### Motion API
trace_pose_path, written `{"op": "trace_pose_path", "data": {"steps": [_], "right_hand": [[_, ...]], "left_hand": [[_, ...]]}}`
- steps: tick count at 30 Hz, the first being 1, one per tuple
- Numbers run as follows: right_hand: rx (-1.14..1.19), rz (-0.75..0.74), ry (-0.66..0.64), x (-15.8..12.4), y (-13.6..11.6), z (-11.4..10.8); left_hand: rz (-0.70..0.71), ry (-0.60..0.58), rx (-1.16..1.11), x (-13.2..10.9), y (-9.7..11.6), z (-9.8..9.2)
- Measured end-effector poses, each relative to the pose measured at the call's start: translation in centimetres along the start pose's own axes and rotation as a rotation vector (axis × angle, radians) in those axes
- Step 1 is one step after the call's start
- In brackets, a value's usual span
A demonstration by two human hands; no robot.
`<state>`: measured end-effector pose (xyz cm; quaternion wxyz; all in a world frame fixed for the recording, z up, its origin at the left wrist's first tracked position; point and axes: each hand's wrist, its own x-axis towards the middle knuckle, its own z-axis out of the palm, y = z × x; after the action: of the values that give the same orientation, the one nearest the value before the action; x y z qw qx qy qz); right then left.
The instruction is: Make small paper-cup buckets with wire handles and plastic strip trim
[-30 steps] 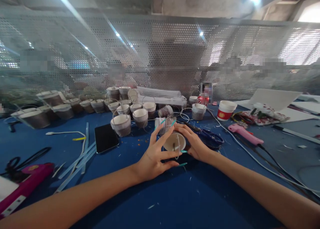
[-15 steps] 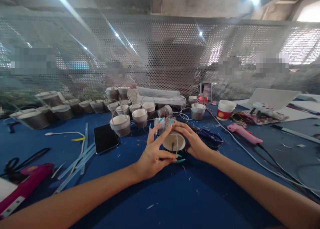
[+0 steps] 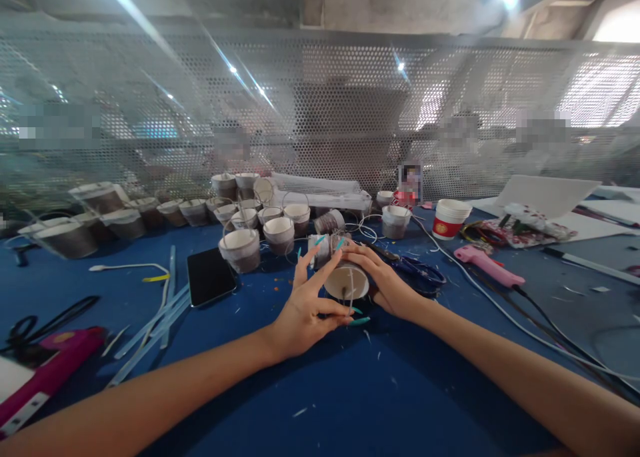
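Between my two hands a small bucket (image 3: 340,285) lies tilted, its pale open mouth facing me. A thin pale handle (image 3: 351,287) crosses that mouth from top to bottom. My left hand (image 3: 316,300) grips the bucket's left side, with thumb and a finger closed near the handle's lower end and other fingers along the upper rim. My right hand (image 3: 387,280) is wrapped round the right and upper side; some of its fingertips are hidden behind the bucket. Just beyond my fingers lie other small grey buckets (image 3: 330,222) on their sides.
Several grey buckets stand left and centre on the blue table (image 3: 350,404). A black phone (image 3: 211,277), clear glue sticks (image 3: 155,330) and a magenta glue gun (image 3: 65,364) lie left. At right are blue-handled scissors (image 3: 417,270), a pink glue gun (image 3: 490,267) with cables, and paper cups (image 3: 450,218).
Almost nothing differs. Both hands keep their hold on the bucket, and the handle across its mouth has shifted very slightly to the left.
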<state>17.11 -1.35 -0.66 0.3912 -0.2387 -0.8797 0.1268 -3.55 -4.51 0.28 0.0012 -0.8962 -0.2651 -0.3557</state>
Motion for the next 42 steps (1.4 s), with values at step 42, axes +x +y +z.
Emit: {"op": "trace_pose_path", "data": {"steps": [42], "right_hand": [[0.272,0.367,0.058,0.2,-2.6,0.3]], "left_hand": [[-0.305,0.086,-0.628,0.0,-0.9,0.7]]}}
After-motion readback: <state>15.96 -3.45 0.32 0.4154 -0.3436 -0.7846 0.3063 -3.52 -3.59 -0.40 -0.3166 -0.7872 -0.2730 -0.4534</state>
